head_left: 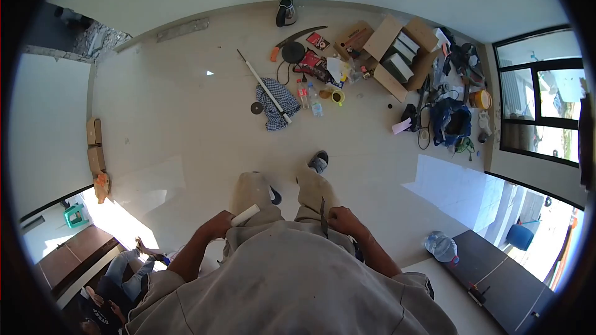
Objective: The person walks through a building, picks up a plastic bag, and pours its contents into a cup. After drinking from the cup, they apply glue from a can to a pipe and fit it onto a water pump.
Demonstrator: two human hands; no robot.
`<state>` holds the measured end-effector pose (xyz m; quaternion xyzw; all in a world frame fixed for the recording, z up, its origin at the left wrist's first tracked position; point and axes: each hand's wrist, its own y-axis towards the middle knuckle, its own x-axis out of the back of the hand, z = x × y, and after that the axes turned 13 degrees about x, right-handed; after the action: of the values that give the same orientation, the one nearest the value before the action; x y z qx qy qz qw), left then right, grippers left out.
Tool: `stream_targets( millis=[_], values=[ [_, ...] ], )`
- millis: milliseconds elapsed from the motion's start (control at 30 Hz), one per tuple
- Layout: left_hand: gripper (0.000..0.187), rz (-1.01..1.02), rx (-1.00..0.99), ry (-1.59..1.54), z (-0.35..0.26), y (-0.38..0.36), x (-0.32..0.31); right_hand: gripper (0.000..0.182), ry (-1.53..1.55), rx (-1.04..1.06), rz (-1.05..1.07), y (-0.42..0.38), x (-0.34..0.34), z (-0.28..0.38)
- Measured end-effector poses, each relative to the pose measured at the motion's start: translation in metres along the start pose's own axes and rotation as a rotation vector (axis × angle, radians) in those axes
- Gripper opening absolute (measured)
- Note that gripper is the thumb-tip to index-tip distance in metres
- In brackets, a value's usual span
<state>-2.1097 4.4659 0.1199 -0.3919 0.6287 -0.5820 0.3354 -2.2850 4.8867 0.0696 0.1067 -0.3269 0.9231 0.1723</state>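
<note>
1. Pale tiled floor (186,118) carries everything; sunlit patch at lower left.
2. Far side, cluster: electric kettle (285,12), curved saw (298,36), white pipe (264,85) lying across a checked cloth (276,104), two plastic bottles (309,98), yellow cup (338,96).
3. Open cardboard box (397,56) just beside the cluster; blue bag (451,121) near the window.
4. Small cartons (94,146) along left wall.
5. Large water bottle (442,247) at right.

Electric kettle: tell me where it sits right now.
The electric kettle stands on the floor at the top centre of the head view, against the far wall, just above the curved saw.
</note>
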Motion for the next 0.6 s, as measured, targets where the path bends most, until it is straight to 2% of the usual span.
stream_targets(
  millis=[67, 167, 233, 267, 333, 400, 467, 567, 600],
  values=[
    [0.043, 0.006, -0.027, 0.145, -0.036, -0.001, 0.017, 0.02, 0.038, -0.041, 0.022, 0.003, -0.001, -0.015],
    [0.037, 0.041, -0.052, 0.154, -0.086, -0.001, 0.046, 0.021, 0.051, 0.025, 0.05, 0.018, -0.002, -0.037],
    [0.033, 0.023, -0.02, -0.106, -0.107, 0.035, 0.067, 0.022, 0.086, -0.02, -0.012, 0.039, 0.003, -0.044],
    [0.031, 0.013, -0.013, -0.234, -0.118, 0.064, 0.08, 0.023, 0.089, -0.074, -0.078, 0.058, 0.015, -0.047],
    [0.025, -0.107, -0.127, -0.278, -0.125, 0.151, 0.108, 0.025, 0.078, -0.155, -0.227, 0.103, 0.031, -0.073],
    [0.028, -0.262, -0.101, -0.225, -0.14, 0.238, 0.136, 0.028, 0.028, -0.196, -0.404, 0.155, 0.052, -0.115],
    [0.031, -0.364, -0.066, -0.176, -0.157, 0.316, 0.156, 0.023, 0.102, -0.186, -0.544, 0.207, 0.076, -0.156],
    [0.034, -0.525, -0.119, 0.106, -0.174, 0.424, 0.176, 0.02, 0.067, -0.137, -0.667, 0.273, 0.112, -0.221],
    [0.034, -0.528, -0.127, 0.085, -0.18, 0.453, 0.18, 0.018, 0.075, -0.128, -0.693, 0.288, 0.124, -0.233]
  ],
)
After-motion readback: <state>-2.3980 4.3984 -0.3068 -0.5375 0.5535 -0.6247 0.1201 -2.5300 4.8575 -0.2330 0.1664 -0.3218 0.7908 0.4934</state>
